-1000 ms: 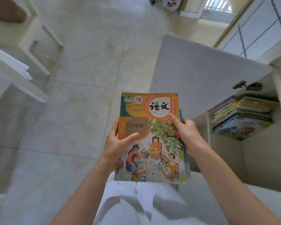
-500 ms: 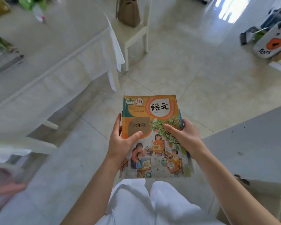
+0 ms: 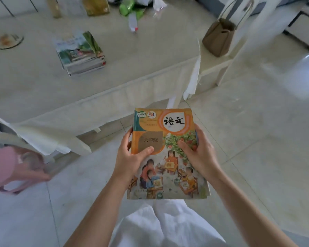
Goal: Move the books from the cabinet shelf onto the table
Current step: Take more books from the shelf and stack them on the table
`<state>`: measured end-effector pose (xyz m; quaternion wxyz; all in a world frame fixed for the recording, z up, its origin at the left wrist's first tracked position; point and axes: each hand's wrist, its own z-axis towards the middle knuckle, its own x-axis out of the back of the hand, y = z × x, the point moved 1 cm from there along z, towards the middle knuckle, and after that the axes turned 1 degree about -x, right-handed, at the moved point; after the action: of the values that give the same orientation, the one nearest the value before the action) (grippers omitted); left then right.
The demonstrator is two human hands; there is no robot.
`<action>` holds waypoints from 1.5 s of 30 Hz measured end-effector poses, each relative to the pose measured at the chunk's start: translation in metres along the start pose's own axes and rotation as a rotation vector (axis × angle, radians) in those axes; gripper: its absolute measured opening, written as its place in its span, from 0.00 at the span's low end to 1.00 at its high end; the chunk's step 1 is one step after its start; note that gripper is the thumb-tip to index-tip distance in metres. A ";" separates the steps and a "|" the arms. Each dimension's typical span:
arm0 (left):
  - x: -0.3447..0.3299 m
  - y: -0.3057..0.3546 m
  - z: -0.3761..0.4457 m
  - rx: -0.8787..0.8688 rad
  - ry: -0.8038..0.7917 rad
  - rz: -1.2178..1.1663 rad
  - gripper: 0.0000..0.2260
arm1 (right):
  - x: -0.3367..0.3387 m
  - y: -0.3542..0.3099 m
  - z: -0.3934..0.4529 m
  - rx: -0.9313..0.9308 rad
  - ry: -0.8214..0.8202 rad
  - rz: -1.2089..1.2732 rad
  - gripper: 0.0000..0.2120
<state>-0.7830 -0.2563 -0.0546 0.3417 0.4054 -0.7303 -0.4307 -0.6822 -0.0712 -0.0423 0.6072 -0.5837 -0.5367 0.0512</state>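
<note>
I hold a small stack of books [image 3: 169,145] flat in front of me over the floor; the top one has an orange cover with children at desks. My left hand [image 3: 130,155] grips the stack's left edge with its thumb on the cover. My right hand [image 3: 200,150] grips the right edge, thumb on the cover too. Ahead lies the table [image 3: 141,65] under a white cloth, and a stack of books [image 3: 80,52] rests on it at the left. The cabinet is out of view.
A white chair [image 3: 227,56] with a brown bag [image 3: 219,36] on its seat stands at the table's right end. A pink stool [image 3: 12,168] sits at lower left. Bottles, green packets and a plate [image 3: 7,41] crowd the table's far side. Tiled floor spreads to the right.
My view has swung left from the open cabinet to the table, which now fills the upper frame. Both hands keep the same hold on the books.
</note>
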 end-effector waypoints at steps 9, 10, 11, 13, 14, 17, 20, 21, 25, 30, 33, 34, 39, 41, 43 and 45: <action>0.045 0.043 0.122 0.031 0.210 -0.064 0.37 | -0.048 -0.101 0.149 0.207 -0.160 -0.022 0.36; 0.052 0.048 0.133 0.033 0.229 -0.078 0.37 | -0.053 -0.112 0.162 0.216 -0.181 -0.034 0.36; 0.059 0.053 0.146 0.036 0.253 -0.098 0.37 | -0.061 -0.123 0.179 0.234 -0.207 -0.046 0.37; 0.074 0.061 0.169 0.041 0.288 -0.134 0.37 | -0.075 -0.145 0.206 0.267 -0.248 -0.057 0.37; 0.081 0.065 0.179 0.043 0.300 -0.150 0.37 | -0.082 -0.155 0.217 0.281 -0.268 -0.049 0.37; 0.103 0.074 0.211 0.033 0.343 -0.193 0.36 | -0.110 -0.183 0.251 0.316 -0.306 -0.041 0.36; 0.126 0.082 0.243 0.008 0.383 -0.206 0.34 | -0.135 -0.209 0.282 0.295 -0.319 -0.014 0.39; 0.135 0.086 0.254 -0.005 0.389 -0.202 0.34 | -0.144 -0.218 0.293 0.262 -0.337 0.016 0.41; 0.165 0.109 0.293 -0.062 0.377 -0.188 0.34 | -0.169 -0.251 0.329 0.077 -0.432 0.183 0.42; 0.184 0.127 0.339 -0.114 0.348 -0.173 0.39 | -0.181 -0.277 0.367 0.029 -0.398 0.089 0.28; 0.183 0.138 0.360 -0.118 0.355 -0.168 0.41 | -0.179 -0.290 0.386 0.028 -0.405 0.113 0.25; 0.181 0.142 0.367 -0.116 0.351 -0.181 0.41 | -0.177 -0.294 0.394 0.032 -0.414 0.119 0.23; 0.164 0.159 0.410 -0.058 0.338 -0.171 0.46 | -0.161 -0.296 0.446 -0.180 -0.547 0.301 0.18; 0.153 0.163 0.427 -0.021 0.331 -0.159 0.49 | -0.152 -0.290 0.468 -0.214 -0.582 0.338 0.18; 0.137 0.167 0.443 0.016 0.313 -0.181 0.49 | -0.141 -0.283 0.487 -0.141 -0.588 0.326 0.18; 0.122 0.170 0.457 0.038 0.292 -0.181 0.44 | -0.132 -0.278 0.503 -0.034 -0.580 0.287 0.21</action>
<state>-1.2745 -0.1524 -0.0625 0.3965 0.5340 -0.6414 -0.3824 -1.2522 0.0802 -0.0379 0.4058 -0.6246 -0.6001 0.2916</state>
